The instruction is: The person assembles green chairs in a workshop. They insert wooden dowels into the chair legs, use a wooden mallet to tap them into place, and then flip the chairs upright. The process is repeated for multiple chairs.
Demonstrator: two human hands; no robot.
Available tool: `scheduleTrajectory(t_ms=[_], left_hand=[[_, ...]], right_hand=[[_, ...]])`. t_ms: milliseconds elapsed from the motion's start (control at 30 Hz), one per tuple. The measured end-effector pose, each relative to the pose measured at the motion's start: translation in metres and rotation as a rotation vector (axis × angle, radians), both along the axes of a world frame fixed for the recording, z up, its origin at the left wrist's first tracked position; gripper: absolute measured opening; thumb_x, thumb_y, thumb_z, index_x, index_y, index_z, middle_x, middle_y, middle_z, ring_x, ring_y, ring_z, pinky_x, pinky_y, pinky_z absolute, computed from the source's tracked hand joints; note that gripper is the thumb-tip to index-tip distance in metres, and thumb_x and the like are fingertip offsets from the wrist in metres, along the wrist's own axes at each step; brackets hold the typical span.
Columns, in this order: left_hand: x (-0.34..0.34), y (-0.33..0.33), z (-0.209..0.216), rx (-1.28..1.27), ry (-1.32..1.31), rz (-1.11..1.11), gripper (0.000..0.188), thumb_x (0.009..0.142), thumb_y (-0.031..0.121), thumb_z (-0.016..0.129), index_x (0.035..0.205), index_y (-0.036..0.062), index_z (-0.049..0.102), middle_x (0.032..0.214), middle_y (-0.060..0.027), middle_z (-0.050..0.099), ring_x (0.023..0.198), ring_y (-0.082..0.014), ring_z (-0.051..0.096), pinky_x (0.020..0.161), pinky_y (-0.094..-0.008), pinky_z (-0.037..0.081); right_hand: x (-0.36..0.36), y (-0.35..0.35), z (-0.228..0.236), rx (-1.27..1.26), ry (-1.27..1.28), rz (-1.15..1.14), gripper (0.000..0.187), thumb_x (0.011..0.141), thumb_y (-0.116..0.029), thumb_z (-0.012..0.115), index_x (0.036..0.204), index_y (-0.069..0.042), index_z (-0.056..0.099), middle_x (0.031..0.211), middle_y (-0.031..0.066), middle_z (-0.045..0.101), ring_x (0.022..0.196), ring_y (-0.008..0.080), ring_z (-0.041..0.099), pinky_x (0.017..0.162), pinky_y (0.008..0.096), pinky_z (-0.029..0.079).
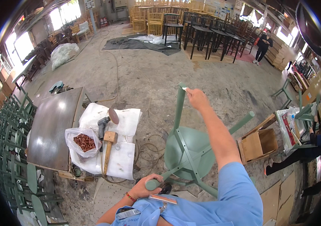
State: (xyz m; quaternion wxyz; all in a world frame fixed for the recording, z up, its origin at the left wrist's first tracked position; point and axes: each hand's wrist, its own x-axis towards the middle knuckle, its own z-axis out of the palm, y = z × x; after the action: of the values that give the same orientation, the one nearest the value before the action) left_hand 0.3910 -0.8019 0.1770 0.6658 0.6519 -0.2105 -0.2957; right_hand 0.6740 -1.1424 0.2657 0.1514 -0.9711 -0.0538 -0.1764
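Note:
A green chair or stool (175,150) is turned over in front of me, its round seat low and its legs pointing up and outward. My left hand (145,186) is wrapped round the end of the near-left leg (153,184), close to my body. Stretched forward, my right hand (198,98) is at the tip of the far-left leg (180,105). Its fingers pinch a small white piece (185,88) against that leg end; I cannot make out what it is. Dark metal cross braces (185,148) join the legs over the seat.
Left of the chair, a workbench (55,128) carries a wooden mallet (110,137), an air sander (103,124) and a bag of brown pieces (84,143). A hose (149,150) coils on the floor. A wooden crate (260,143) and a co-worker (318,137) are at right.

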Motion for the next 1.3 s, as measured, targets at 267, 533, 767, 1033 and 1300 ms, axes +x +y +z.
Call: scheduleTrajectory(t_ms=[267, 533, 767, 1033, 1300], left_hand=[[-0.003, 0.004, 0.005, 0.057, 0.039, 0.033, 0.035, 0.080, 0.010, 0.077, 0.108, 0.0091, 0.056, 0.115, -0.0050, 0.060, 0.125, -0.0239, 0.051, 0.106, -0.0398, 0.039], [-0.008, 0.005, 0.001, 0.103, -0.080, 0.042, 0.038, 0.081, 0.018, 0.077, 0.110, 0.0099, 0.055, 0.119, -0.0061, 0.060, 0.113, -0.0209, 0.057, 0.099, -0.0346, 0.043], [0.006, 0.013, 0.018, 0.330, -0.077, -0.087, 0.045, 0.082, 0.009, 0.072, 0.124, 0.0096, 0.054, 0.123, -0.0072, 0.058, 0.117, -0.0204, 0.056, 0.100, -0.0327, 0.043], [0.080, 0.048, 0.036, 0.293, -0.250, 0.155, 0.029, 0.095, 0.020, 0.057, 0.117, 0.0006, 0.063, 0.086, -0.0058, 0.067, 0.077, -0.0123, 0.060, 0.072, -0.0272, 0.049], [0.121, 0.105, 0.124, -0.262, -0.224, 0.419, 0.027, 0.101, 0.023, 0.051, 0.098, -0.0013, 0.063, 0.071, -0.0017, 0.059, 0.062, -0.0061, 0.053, 0.055, -0.0234, 0.043]], right_hand=[[-0.007, -0.005, -0.003, 0.021, -0.005, 0.016, 0.029, 0.092, -0.019, 0.055, 0.119, -0.016, 0.066, 0.088, 0.0161, 0.062, 0.086, 0.0355, 0.062, 0.075, 0.0468, 0.050], [0.024, 0.008, 0.030, 0.039, 0.165, -0.061, 0.025, 0.092, -0.019, 0.054, 0.109, -0.015, 0.071, 0.100, 0.0157, 0.068, 0.092, 0.0359, 0.065, 0.079, 0.0473, 0.052], [0.013, -0.009, 0.028, -0.018, 0.201, -0.138, 0.030, 0.091, -0.021, 0.058, 0.118, -0.014, 0.069, 0.105, 0.0165, 0.069, 0.091, 0.0363, 0.065, 0.081, 0.0445, 0.051], [-0.080, 0.085, 0.064, 0.441, -0.097, -0.010, 0.050, 0.086, -0.027, 0.065, 0.127, 0.001, 0.055, 0.109, 0.0256, 0.065, 0.098, 0.0412, 0.064, 0.084, 0.0441, 0.050], [-0.172, 0.294, 0.076, 0.387, -0.063, 0.375, 0.055, 0.082, -0.012, 0.067, 0.132, -0.001, 0.047, 0.117, 0.0216, 0.055, 0.107, 0.0388, 0.056, 0.093, 0.0419, 0.047]])
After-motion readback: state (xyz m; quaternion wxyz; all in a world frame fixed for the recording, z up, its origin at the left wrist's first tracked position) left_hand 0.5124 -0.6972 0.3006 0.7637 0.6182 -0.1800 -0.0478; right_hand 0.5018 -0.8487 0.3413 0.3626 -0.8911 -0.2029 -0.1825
